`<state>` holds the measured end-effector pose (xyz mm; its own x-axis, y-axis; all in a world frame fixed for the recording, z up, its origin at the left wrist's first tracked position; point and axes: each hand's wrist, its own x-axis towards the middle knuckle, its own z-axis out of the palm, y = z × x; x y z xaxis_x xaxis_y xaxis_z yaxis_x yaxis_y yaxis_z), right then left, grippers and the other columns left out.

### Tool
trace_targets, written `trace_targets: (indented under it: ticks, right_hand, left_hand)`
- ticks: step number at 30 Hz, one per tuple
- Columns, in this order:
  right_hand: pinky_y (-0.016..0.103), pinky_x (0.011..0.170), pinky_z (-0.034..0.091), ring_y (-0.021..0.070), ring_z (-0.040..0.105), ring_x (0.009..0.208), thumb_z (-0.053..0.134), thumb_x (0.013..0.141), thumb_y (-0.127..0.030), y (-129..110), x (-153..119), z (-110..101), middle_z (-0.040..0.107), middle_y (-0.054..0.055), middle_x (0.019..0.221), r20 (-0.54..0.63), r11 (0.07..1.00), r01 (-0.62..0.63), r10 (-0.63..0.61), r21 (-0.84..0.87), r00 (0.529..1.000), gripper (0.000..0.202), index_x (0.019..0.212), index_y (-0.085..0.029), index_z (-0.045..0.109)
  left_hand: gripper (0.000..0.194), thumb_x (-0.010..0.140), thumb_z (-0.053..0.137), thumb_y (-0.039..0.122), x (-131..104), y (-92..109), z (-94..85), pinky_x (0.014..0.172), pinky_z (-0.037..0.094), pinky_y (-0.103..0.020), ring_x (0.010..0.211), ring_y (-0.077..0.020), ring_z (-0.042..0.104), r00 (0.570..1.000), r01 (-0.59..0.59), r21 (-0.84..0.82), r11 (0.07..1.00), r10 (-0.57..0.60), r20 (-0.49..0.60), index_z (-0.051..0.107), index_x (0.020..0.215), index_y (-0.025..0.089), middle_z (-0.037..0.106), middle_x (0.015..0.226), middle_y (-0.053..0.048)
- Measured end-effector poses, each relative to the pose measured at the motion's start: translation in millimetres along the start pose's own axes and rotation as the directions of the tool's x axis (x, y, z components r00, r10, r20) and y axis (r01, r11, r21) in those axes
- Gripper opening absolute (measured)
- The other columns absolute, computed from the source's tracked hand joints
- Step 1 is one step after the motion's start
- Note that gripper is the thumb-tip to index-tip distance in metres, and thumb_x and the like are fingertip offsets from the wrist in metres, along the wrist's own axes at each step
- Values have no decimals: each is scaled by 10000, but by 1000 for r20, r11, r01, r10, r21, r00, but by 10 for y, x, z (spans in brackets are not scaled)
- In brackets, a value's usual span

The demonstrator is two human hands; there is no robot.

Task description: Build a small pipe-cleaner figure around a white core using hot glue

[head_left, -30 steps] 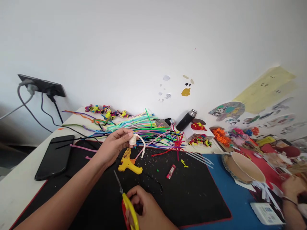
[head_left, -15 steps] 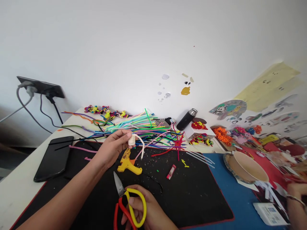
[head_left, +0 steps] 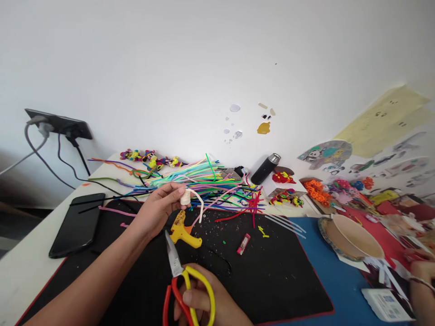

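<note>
My left hand (head_left: pixel 162 209) pinches a cream-white pipe cleaner (head_left: pixel 185 198) wound into a small coil. Its loose tail bends over to the right and hangs down. In my right hand (head_left: pixel 207 294) is a pair of scissors (head_left: pixel 175 262) with one red and one yellow handle, blades together and pointing up and away from me. A yellow glue gun (head_left: pixel 185 233) lies on the black mat (head_left: pixel 272 280), just beyond the scissor tips and below my left hand.
Behind my left hand lies a pile of coloured pipe cleaners (head_left: pixel 190 174). A black phone (head_left: pixel 76 224) is at left, a black flask (head_left: pixel 266 169) leans at the back. On the mat lies a red-wrapped eraser-like block (head_left: pixel 244 244). Another person's arm (head_left: pixel 422 290) and a bowl (head_left: pixel 356 237) are at right.
My right hand has moved the scissors slightly up and to the right, and their blades stand more upright. My left hand stays almost still with the pipe cleaner coil.
</note>
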<state>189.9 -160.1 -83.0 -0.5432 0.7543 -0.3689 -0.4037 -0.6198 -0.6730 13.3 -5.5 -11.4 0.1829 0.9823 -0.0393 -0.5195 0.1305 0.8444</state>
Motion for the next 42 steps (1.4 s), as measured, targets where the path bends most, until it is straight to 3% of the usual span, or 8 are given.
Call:
trace_targets:
  ticks: [6, 12, 16, 20, 25, 31, 36, 42]
  right_hand:
    - [189, 392, 410, 128, 605, 431, 819, 738, -616, -192, -70, -7, 712, 84, 852, -1, 989, 141, -141, 39, 990, 751, 1268, -157, 547]
    - [186, 356, 331, 81, 400, 324, 500, 824, -884, -233, -3, 20, 515, -16, 470, 11, 979, 202, -202, -34, 979, 781, 866, -127, 686]
    - [188, 346, 308, 79, 410, 330, 347, 834, -933, -235, 45, 10, 529, 18, 501, 11, 975, 214, -213, -52, 977, 902, 809, -100, 691]
    - [191, 373, 346, 105, 518, 382, 426, 783, -951, -237, 47, -4, 668, 96, 685, 9, 970, 227, -227, -87, 974, 909, 1009, -101, 659]
    - [170, 373, 373, 160, 648, 448, 585, 721, -918, -244, 9, 9, 739, 127, 817, 105, 963, 253, -243, -89, 964, 993, 1347, -151, 500]
    - [243, 510, 512, 255, 765, 667, 649, 706, -882, -298, 11, 33, 758, 192, 988, 136, 954, 277, -261, -115, 956, 1000, 1409, -192, 476]
    - [232, 447, 486, 169, 674, 492, 691, 729, -834, -361, 7, 58, 754, 165, 955, 91, 940, 305, -294, -153, 951, 970, 1416, -174, 509]
    - [184, 404, 409, 87, 550, 413, 626, 852, -771, -403, -7, 92, 738, 125, 875, 2, 848, 449, -468, -281, 884, 863, 1448, -156, 519]
  left_hand:
    - [260, 752, 891, 368, 37, 36, -60, 621, 553, -238, 675, -138, 626, 992, -84, -18, 996, 82, -99, 734, 831, 176, 690, 778, -18]
    - [262, 763, 883, 381, 23, 29, -43, 621, 556, -244, 696, -146, 623, 987, -110, 47, 993, 114, -109, 733, 834, 179, 686, 799, -22]
    - [270, 752, 888, 377, 1, 29, 17, 646, 557, -245, 691, -140, 614, 988, -99, 64, 993, 106, -109, 731, 826, 169, 679, 789, -22]
    - [276, 742, 890, 382, -1, 37, 32, 642, 550, -250, 689, -145, 611, 984, -114, 69, 991, 122, -128, 727, 823, 174, 679, 783, -21]
    - [299, 722, 898, 393, 14, 41, 9, 610, 526, -232, 663, -133, 582, 968, -151, 93, 984, 166, -185, 700, 783, 177, 649, 755, -3]
    - [331, 713, 890, 431, 3, 8, 40, 636, 534, -258, 678, -149, 599, 977, -118, 133, 984, 139, -160, 699, 803, 175, 654, 762, -7]
    - [357, 722, 876, 467, -14, -27, 64, 605, 494, -240, 645, -138, 572, 978, -124, 228, 966, 158, -136, 687, 802, 174, 653, 755, -8]
    - [347, 766, 845, 480, -22, -101, 59, 594, 468, -225, 688, -148, 576, 980, -125, 349, 929, 170, -101, 671, 853, 192, 647, 783, -1]
